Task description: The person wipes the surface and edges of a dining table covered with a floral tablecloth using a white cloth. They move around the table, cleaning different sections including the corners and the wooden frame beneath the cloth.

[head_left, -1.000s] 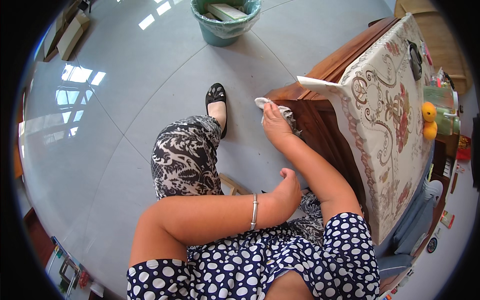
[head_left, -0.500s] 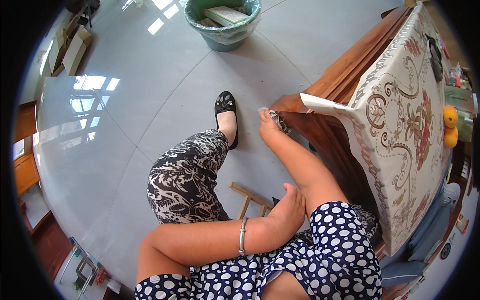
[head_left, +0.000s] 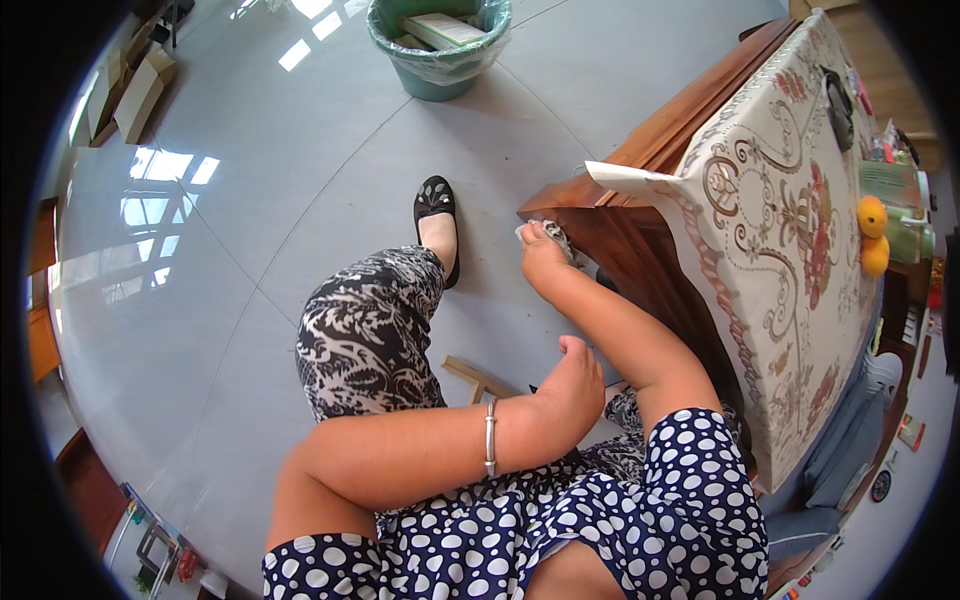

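Observation:
My right hand [head_left: 545, 262] is closed on a crumpled rag [head_left: 556, 236], whitish with dark marks. It presses the rag against the lower corner of the brown wooden table [head_left: 640, 235]. Part of the rag is hidden behind my fingers. My left hand [head_left: 574, 390], with a silver bangle at its wrist, hovers beside my right forearm. Its thumb sticks up, while the other fingers bend away out of sight. A cream tablecloth [head_left: 745, 255] with a floral pattern covers the tabletop, and one pale corner of it juts out above my right hand.
A green bin [head_left: 440, 78] with a plastic liner and waste stands on the tiled floor ahead. A wooden frame-like piece [head_left: 470, 375] lies near my leg. Two orange fruits [head_left: 873, 236] and a dark object [head_left: 837, 108] rest at the table's far right side. Cardboard boxes [head_left: 143, 95] sit far left.
My right hand has slid the rag a little inward along the wood, past the corner. My left hand has come away from my right forearm. The whole view has shifted slightly.

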`<state>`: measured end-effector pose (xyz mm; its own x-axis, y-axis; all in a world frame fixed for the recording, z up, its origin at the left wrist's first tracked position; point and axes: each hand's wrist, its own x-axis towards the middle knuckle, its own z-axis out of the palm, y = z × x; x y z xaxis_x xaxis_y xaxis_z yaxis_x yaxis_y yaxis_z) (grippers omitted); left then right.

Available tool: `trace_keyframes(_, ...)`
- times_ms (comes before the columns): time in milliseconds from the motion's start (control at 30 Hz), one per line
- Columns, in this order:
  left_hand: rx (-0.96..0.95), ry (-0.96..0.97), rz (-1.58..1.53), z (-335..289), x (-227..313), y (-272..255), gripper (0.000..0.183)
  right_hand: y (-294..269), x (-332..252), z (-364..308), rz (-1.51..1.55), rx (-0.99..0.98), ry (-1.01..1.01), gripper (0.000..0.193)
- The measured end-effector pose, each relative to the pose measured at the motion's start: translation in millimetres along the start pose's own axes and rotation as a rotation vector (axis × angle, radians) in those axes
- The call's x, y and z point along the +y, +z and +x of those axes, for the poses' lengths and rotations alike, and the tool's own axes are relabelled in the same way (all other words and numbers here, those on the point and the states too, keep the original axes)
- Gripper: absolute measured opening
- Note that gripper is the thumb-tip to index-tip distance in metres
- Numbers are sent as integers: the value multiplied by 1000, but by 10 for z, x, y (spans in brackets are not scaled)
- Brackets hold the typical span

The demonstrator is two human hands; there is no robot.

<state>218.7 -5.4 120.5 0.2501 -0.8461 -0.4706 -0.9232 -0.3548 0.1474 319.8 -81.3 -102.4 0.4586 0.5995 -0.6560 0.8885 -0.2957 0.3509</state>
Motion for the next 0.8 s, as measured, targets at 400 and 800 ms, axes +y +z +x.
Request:
trace_keyframes(400,-90,59,-23,191,34,34,33,-374,317,-1019,135,559,274,27)
trace_keyframes(800,-96,-4,-49,181,-24,92,30,5,-70,-1876,285,600,342,20)
